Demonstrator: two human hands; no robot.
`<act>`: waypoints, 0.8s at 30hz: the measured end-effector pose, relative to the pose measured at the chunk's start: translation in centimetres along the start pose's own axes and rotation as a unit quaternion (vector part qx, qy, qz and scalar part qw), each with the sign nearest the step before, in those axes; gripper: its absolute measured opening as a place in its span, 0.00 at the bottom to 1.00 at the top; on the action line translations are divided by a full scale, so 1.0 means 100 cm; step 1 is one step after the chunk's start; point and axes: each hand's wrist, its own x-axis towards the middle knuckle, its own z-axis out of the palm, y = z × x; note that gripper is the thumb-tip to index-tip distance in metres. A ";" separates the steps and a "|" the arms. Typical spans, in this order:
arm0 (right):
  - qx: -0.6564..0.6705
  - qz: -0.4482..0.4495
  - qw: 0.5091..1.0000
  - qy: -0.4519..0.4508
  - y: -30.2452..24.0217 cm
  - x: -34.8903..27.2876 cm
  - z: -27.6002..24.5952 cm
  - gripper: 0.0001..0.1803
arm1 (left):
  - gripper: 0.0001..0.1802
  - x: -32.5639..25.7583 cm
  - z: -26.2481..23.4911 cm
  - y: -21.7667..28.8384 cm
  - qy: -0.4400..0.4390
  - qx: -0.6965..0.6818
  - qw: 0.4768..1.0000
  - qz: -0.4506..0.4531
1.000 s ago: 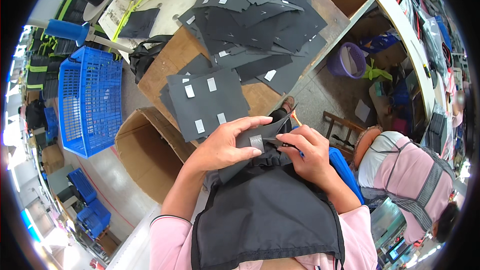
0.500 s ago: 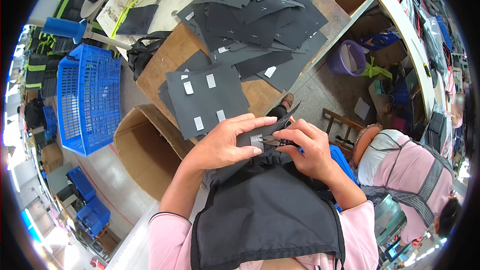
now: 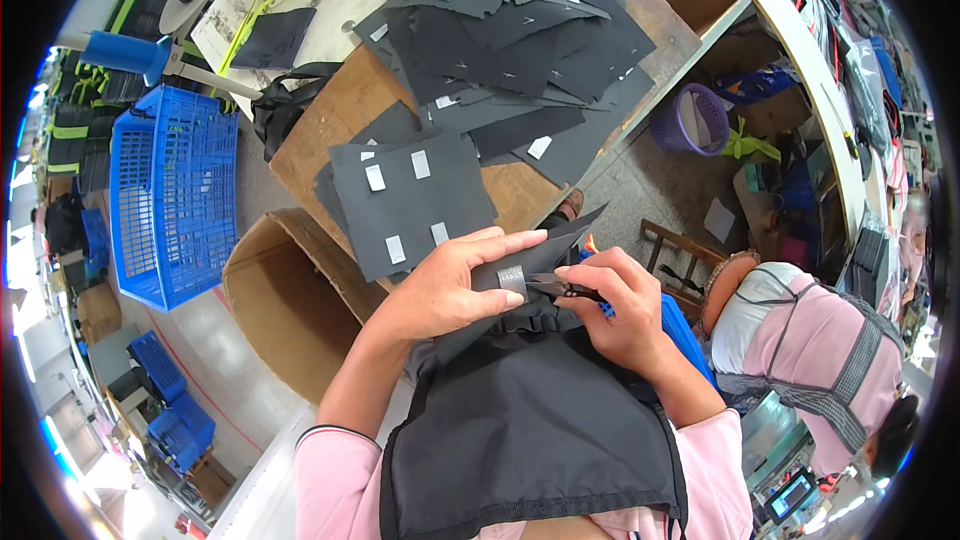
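My left hand [image 3: 440, 285] grips a dark grey fabric piece [image 3: 568, 243], its thumb underneath and fingers stretched along the upper side. A small silver-grey label [image 3: 511, 283] shows on the piece, beside the thumb tip. In my right hand [image 3: 625, 305] is a pair of small thread snips [image 3: 546, 286], the pointed blades reaching left to the label's edge. My fingers cover most of the snips' handles. Just beyond my left hand lies a stack of dark fabric panels [image 3: 430, 205] with white labels on top.
A larger pile of dark panels [image 3: 520, 50] covers much of the wooden tabletop [image 3: 310, 155]. An open cardboard box [image 3: 270, 300] stands at the left, beside a blue plastic crate [image 3: 175, 210]. A purple basket [image 3: 690, 120] sits at right. Another person [image 3: 800, 340] is close on my right.
The snips and my right hand have shifted only slightly against the label. The fabric piece is tilted a little differently, and my left hand keeps its hold.
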 end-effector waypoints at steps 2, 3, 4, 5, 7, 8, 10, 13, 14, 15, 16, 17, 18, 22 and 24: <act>-0.009 -0.005 0.999 -0.030 -0.001 0.004 0.001 0.17 | 0.33 0.000 0.000 0.000 -0.004 0.003 1.000 0.007; -0.010 -0.004 1.000 -0.030 -0.001 0.006 0.000 0.17 | 0.33 0.001 0.000 0.001 -0.008 0.020 1.000 0.016; -0.021 -0.004 0.999 -0.046 0.000 0.007 -0.001 0.16 | 0.34 0.001 0.000 0.001 -0.011 0.036 0.999 0.025; -0.031 -0.005 0.998 -0.062 0.001 0.008 -0.001 0.16 | 0.34 0.003 0.000 0.001 -0.013 0.035 0.999 0.025; -0.034 -0.017 0.998 -0.053 0.002 0.007 -0.001 0.16 | 0.34 0.002 0.000 0.002 -0.012 0.025 0.999 0.019; -0.038 -0.027 0.998 -0.045 0.002 0.006 -0.001 0.16 | 0.34 0.001 0.000 0.002 -0.011 0.025 0.999 0.019; -0.029 -0.024 0.999 -0.035 -0.002 0.009 -0.001 0.16 | 0.35 0.000 0.000 0.003 -0.003 0.015 1.000 0.021; 0.004 -0.002 1.000 -0.009 0.006 0.009 0.009 0.16 | 0.35 0.001 0.003 -0.001 0.045 -0.020 0.998 0.026; 0.032 0.015 0.999 0.006 0.009 0.009 0.011 0.15 | 0.34 -0.001 0.000 0.002 0.060 -0.017 0.998 0.026; 0.096 0.088 0.991 0.019 0.003 0.011 0.005 0.15 | 0.34 -0.001 -0.004 0.007 0.079 -0.012 0.996 0.040; 0.165 0.162 0.972 0.039 0.017 -0.001 0.008 0.15 | 0.34 -0.002 -0.006 0.012 0.097 -0.007 0.994 0.055; 0.287 0.262 0.919 0.062 0.021 -0.006 0.013 0.16 | 0.31 -0.002 -0.007 0.010 0.119 -0.062 0.989 0.057; 0.401 0.351 0.841 0.089 0.026 -0.009 0.017 0.17 | 0.31 0.001 -0.007 0.007 0.111 -0.058 0.990 0.063; 0.648 0.464 0.602 -0.047 0.063 -0.021 0.053 0.25 | 0.19 0.005 -0.002 -0.007 0.134 -0.215 0.964 0.083; 0.661 0.452 0.597 -0.051 0.061 -0.002 0.056 0.25 | 0.16 0.003 0.003 -0.019 0.144 -0.273 0.945 0.107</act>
